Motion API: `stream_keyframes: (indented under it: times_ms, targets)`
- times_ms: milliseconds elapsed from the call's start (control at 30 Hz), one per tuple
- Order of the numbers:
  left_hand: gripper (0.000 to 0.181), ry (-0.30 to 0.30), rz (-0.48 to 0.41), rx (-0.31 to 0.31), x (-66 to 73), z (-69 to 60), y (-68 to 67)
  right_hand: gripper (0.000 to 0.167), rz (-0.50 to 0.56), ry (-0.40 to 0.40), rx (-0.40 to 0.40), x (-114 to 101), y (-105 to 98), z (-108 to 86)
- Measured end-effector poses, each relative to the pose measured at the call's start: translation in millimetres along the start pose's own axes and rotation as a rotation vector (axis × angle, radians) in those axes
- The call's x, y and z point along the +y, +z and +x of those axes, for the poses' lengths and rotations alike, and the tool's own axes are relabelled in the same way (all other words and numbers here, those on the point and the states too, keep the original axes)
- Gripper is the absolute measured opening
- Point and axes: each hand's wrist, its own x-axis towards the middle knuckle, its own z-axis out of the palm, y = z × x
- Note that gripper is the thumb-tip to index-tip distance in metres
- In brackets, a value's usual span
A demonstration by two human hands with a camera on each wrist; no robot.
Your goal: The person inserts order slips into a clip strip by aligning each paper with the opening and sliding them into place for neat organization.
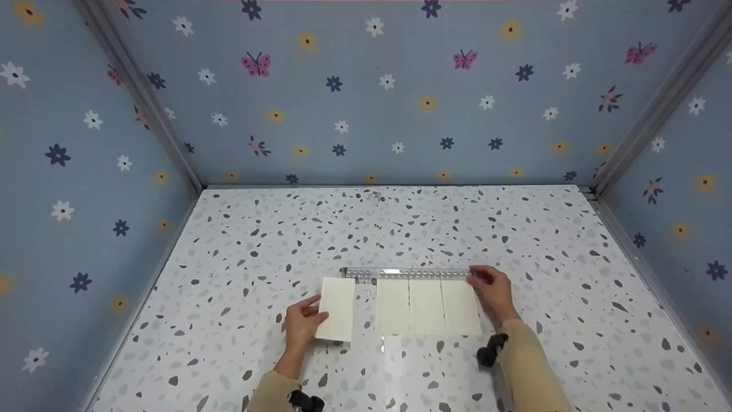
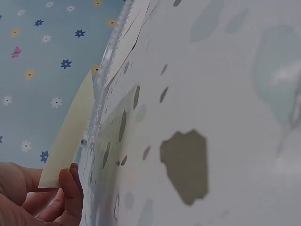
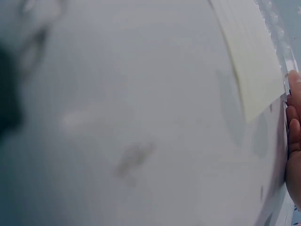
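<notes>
In the head view, my left hand [image 1: 303, 326] pinches a cream paper slip [image 1: 337, 309] by its left edge, raised off the table. The left wrist view shows this slip [image 2: 70, 136] tilted, with thumb and fingers on its lower end. Three more cream slips [image 1: 427, 307] lie side by side to its right. Along their top edges runs a clear plastic strip [image 1: 394, 273] with a row of round shapes. My right hand [image 1: 494, 289] holds this strip's right end between thumb and fingers. Only part of the right hand [image 3: 294, 127] shows in the right wrist view.
The speckled white table [image 1: 400, 229] is bordered by blue panels [image 1: 389, 126] with flowers and butterflies at the back and both sides. A dark camera mount [image 1: 492, 350] sits on the right wrist, another [image 1: 306, 400] on the left.
</notes>
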Motion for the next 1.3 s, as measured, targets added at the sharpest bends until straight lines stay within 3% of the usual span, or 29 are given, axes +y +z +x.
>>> stream_keyframes:
  times_ms: [367,700,967,1300]
  targets:
    - [0.041,0.012,0.016,-0.042,2.1,-1.4,9.2,0.029,-0.004,0.042,0.000,0.0,0.5,1.1]
    - [0.041,-0.032,0.036,-0.071,4.8,-0.1,19.2,0.030,0.008,0.066,-0.009,0.4,1.0,0.8]
    - [0.041,-0.005,0.007,-0.085,8.1,1.5,25.4,0.031,0.014,0.002,-0.010,0.1,-0.4,-0.5]
    - [0.040,-0.033,0.026,-0.101,10.7,4.3,32.2,0.030,0.006,0.056,-0.021,-0.1,0.0,0.5]
